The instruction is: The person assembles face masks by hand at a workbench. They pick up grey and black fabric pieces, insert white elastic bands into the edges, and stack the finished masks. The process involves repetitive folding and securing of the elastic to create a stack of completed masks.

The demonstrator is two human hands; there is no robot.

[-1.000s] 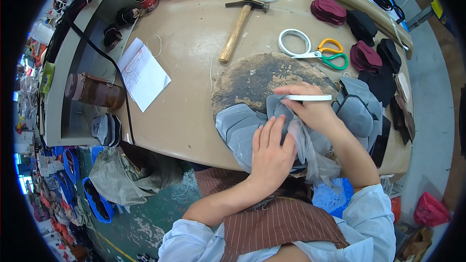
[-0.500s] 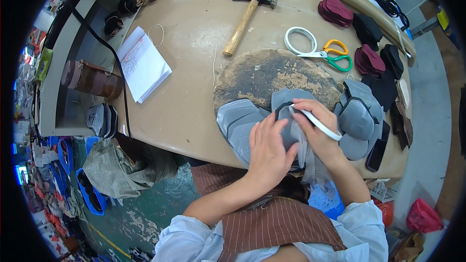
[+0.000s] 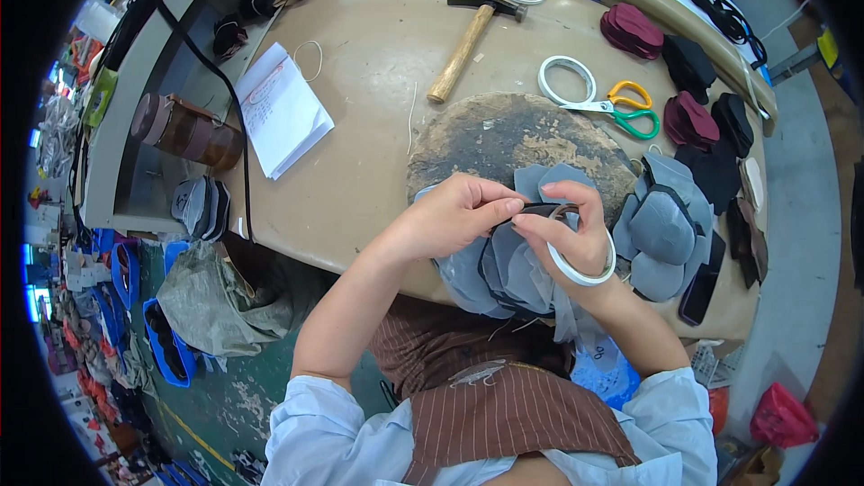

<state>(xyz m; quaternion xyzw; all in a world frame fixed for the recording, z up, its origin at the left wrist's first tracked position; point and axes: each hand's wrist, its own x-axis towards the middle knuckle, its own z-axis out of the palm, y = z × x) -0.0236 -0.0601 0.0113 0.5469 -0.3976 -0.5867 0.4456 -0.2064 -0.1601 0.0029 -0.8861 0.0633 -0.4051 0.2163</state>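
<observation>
The thumb and fingers of my left hand are pinched at the dark edge of a grey cut piece; the tips partly hide it. Close beside it, my right hand curls its fingers through a roll of white tape, whose ring hangs round the hand. The right thumb tip comes near the left fingertips. Below the hands, overlapping grey cut pieces with dark edges lie fanned out, and translucent film hangs under my right hand. A round worn wooden block lies beyond them.
A hammer, another tape roll and scissors lie beyond the block. More grey pieces and a phone are at the right, below maroon stacks. A paper pad and bottle stand left.
My left hand has turned from lying spread over the pieces to a pinch. The tape roll has tipped from nearly edge-on to an open ring round my right hand. The view has shifted slightly.
</observation>
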